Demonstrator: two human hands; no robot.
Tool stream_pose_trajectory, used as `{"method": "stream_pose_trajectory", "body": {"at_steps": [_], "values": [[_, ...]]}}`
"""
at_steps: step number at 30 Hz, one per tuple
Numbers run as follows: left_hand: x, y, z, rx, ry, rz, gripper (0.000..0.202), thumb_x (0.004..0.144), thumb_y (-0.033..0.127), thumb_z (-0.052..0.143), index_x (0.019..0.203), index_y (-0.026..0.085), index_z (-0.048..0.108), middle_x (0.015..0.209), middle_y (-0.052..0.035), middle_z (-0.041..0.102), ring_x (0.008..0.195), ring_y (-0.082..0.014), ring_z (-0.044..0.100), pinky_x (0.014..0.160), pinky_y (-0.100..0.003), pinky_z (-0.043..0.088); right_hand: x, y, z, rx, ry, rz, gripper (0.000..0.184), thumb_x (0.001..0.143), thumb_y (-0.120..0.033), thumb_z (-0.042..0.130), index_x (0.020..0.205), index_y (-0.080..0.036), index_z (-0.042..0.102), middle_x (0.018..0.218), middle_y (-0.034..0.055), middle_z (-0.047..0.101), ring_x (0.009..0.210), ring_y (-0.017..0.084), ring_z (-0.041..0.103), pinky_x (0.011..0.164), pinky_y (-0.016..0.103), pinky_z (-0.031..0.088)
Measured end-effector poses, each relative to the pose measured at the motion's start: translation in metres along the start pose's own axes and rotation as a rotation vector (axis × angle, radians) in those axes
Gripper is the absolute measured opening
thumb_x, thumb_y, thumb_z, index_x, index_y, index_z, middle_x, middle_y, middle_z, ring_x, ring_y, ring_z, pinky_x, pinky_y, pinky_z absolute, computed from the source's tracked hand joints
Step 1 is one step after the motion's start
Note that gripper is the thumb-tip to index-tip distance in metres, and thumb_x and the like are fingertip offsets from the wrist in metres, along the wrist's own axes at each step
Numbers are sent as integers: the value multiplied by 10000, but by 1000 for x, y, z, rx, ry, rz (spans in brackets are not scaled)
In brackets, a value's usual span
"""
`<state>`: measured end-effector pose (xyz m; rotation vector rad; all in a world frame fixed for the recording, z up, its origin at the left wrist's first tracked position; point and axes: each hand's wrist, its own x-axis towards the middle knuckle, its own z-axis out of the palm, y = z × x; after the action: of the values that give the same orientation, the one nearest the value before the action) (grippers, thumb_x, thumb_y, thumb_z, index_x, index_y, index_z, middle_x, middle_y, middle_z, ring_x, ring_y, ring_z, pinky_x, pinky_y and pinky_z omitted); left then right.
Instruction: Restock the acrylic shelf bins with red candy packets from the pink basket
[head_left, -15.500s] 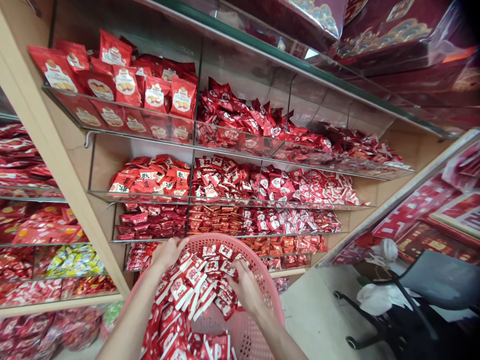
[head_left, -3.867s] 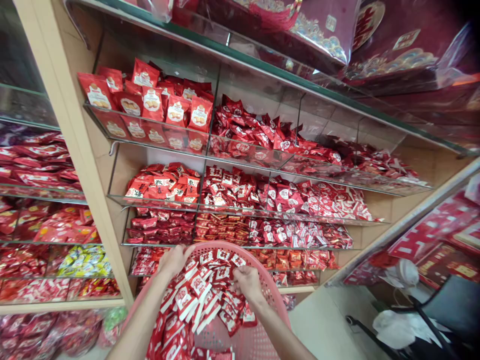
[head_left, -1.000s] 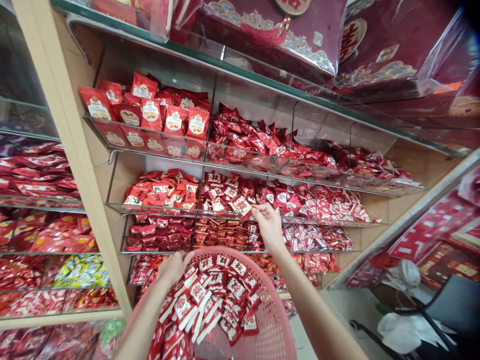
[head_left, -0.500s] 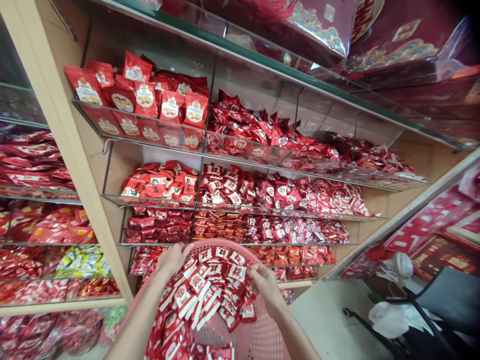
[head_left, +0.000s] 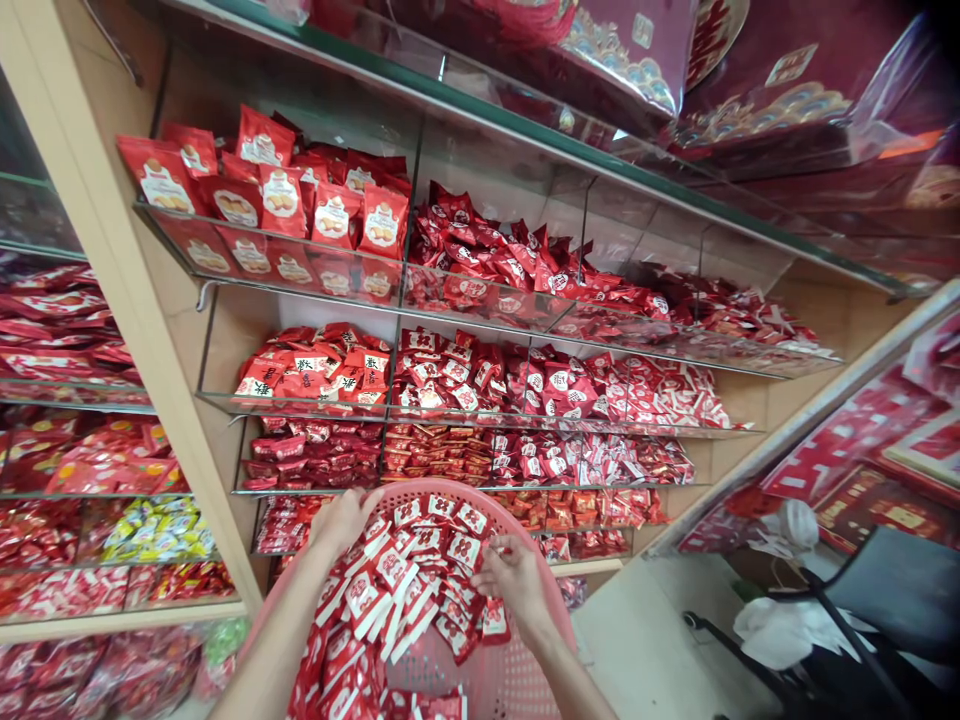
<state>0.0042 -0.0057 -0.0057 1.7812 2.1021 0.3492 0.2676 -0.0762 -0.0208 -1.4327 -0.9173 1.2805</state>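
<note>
A pink perforated plastic basket is held up in front of glass shelves. It is heaped with several small red-and-white candy packets. My left hand is closed on the basket's far left rim. My right hand reaches into the heap from the right, its fingers curled on the packets there. Just above the basket, the second glass shelf carries matching red-and-white packets.
More glass shelves hold red snack bags at upper left and darker red candies beside them. Red gift boxes sit on top. A wooden upright splits the shelving. A dark chair with white bags stands at lower right.
A second ago my right hand was up at the second shelf with a packet. It has come back down into the basket and now rests on the heap. My left hand has stayed on the rim.
</note>
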Motion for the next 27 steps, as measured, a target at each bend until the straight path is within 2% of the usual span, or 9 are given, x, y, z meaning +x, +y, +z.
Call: {"method": "stream_pose_trajectory", "body": {"at_steps": [2,4,8,11,13,15,18,23,27], "values": [[0,0,0,3,-2,1,567,825,613,286,940,186,641,942,-145,685,888,-295,633,706,-330,447,-2,0,2,-53,30,-27,543,569,-532,642,920,-199,397,541,-41,550,472,203,613,438,280,475],[0,0,0,5,-1,-4,557,827,605,298,946,183,642,939,-146,686,892,-294,633,708,-327,449,-6,0,2,-195,46,-85,509,648,-517,579,989,-188,394,538,-49,524,445,194,590,400,264,436],[0,1,-1,8,-1,-10,550,826,600,311,940,178,645,939,-150,685,896,-290,635,711,-320,450,-14,-6,0,-759,64,-322,295,824,-392,417,1026,-187,482,495,-42,496,438,171,553,404,233,324],[0,0,-1,8,0,-4,564,820,618,293,920,188,645,933,-142,687,892,-296,635,703,-329,450,-17,-16,4,-1117,5,-457,288,858,-324,431,1116,-222,507,538,-19,581,574,184,617,494,229,337],[0,0,0,9,8,5,587,821,632,252,903,198,639,926,-138,688,887,-306,634,698,-345,449,-17,-22,9,-1271,-61,-467,326,853,-300,470,1174,-245,484,633,-2,646,680,192,649,546,221,360],[0,0,0,10,12,15,611,822,641,206,879,204,630,917,-135,689,883,-322,633,692,-365,446,-16,-27,13,-1396,-101,-456,303,855,-284,480,1154,-240,500,720,24,678,751,199,658,580,221,383],[0,0,0,9,7,21,626,812,659,190,861,208,620,901,-132,691,877,-336,632,687,-379,444,-13,-28,18,-1517,-112,-436,220,871,-263,451,1065,-214,542,794,61,690,784,210,658,599,236,406],[1,-1,1,13,10,27,632,802,673,205,874,203,623,894,-139,691,877,-329,633,689,-377,445,-12,-29,20,-1513,-108,-439,215,867,-292,467,1046,-206,547,776,54,692,784,215,659,588,237,398],[1,-1,1,16,6,24,627,808,662,210,883,198,625,906,-147,688,878,-328,633,687,-376,447,-9,-56,19,-1436,-33,-543,254,886,-377,423,959,-193,582,693,52,674,693,206,651,548,235,358]]}}
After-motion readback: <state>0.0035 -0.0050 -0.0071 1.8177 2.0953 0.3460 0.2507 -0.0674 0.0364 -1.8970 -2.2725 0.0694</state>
